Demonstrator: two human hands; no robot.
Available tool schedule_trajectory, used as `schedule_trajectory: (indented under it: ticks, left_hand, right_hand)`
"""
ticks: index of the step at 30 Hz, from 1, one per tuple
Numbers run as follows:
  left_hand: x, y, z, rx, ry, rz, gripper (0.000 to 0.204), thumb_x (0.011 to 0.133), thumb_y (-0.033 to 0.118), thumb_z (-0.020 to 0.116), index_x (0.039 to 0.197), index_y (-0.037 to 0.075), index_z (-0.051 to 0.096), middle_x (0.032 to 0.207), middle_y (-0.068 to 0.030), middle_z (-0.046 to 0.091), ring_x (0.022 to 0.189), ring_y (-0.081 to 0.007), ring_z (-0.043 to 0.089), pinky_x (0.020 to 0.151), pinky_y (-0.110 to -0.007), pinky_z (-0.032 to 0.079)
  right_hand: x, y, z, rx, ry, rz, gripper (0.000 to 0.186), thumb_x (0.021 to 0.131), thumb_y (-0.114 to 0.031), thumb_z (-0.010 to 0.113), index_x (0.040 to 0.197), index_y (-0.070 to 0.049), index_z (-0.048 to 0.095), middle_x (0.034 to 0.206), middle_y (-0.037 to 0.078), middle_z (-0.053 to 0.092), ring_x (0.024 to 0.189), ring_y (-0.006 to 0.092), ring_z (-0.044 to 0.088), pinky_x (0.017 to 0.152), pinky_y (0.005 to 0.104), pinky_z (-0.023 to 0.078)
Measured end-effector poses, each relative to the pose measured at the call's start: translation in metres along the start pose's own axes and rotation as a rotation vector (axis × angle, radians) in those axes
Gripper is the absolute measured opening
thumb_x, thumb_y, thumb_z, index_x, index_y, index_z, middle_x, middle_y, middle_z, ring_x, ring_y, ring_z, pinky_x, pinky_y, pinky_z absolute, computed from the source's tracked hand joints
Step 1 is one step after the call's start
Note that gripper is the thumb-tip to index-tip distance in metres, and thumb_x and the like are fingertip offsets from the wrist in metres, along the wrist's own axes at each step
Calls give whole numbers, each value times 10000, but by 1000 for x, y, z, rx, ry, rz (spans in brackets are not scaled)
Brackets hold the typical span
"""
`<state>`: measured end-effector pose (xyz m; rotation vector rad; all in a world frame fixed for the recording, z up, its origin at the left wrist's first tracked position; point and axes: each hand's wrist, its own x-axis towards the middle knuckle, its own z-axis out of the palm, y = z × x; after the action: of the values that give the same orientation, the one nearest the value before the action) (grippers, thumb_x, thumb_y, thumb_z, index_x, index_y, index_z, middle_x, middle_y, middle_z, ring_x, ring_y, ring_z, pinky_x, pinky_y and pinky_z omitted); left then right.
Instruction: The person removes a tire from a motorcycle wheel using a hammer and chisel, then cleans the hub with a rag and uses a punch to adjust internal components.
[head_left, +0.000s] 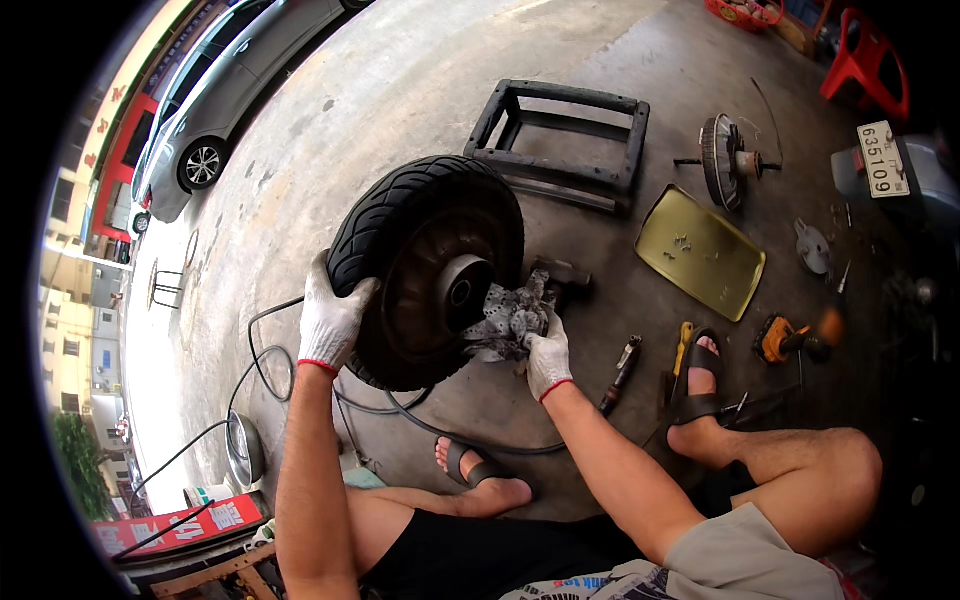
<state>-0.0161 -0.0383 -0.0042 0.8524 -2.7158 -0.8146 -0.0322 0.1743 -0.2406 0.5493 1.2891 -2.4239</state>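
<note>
My left hand (pixel 330 315), in a white knit glove with red cuff, grips the left side of a wheel with a black tire (pixel 385 215), held tilted above the concrete floor. Its dark rim (pixel 410 320) and central hub (pixel 462 292) face me. My right hand (pixel 548 350), gloved alike, is closed on a crumpled grey patterned rag (pixel 505 315) beside the hub; whether the rag touches the wheel, I cannot tell. A dark tool (pixel 568 275), partly hidden, lies behind the rag.
A black metal frame stand (pixel 625 160), hub assembly (pixel 725 160), yellow tray (pixel 725 285) with small parts, pneumatic tool (pixel 620 375) and orange drill (pixel 775 340) surround me. Hoses (pixel 262 358) cross the floor. A red chair (pixel 862 70) and vehicle (pixel 925 230) stand right; a grey car (pixel 230 80) upper left.
</note>
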Motion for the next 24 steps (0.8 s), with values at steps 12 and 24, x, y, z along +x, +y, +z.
schedule_trajectory:
  ticks: [12, 24]
  left_hand:
    - [5, -5, 2, 67, 30, 20, 818, 810, 340, 764, 1431, -55, 407, 1348, -292, 539, 1262, -373, 543, 1065, -384, 419]
    - [2, -8, 1, 45, 38, 37, 801, 803, 299, 767, 1426, -49, 405, 1324, -293, 548, 1223, -366, 568, 1039, -386, 440]
  right_hand:
    - [12, -6, 91, -317, 66, -365, 389, 828, 18, 668, 1206, -4, 577, 1182, 174, 622, 1093, 304, 643, 932, 377, 530]
    - [-14, 9, 106, -837, 57, -728, 291, 702, 58, 616, 977, -40, 610, 1075, 196, 561, 1035, 424, 541, 884, 474, 468]
